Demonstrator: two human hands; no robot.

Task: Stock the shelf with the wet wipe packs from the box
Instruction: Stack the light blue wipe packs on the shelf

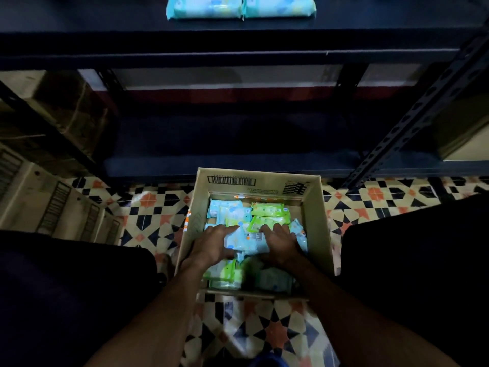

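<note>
Patterned floor [148, 207], open box [316, 207]; left hand [211, 246], right hand [280, 245] gripping crosswise blue pack [246, 241].

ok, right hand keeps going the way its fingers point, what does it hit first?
Likely the green wet wipe packs just beyond the right hand's fingertips, then the far wall of the cardboard box. Depth is unclear; the hand already rests on a blue pack.
</note>
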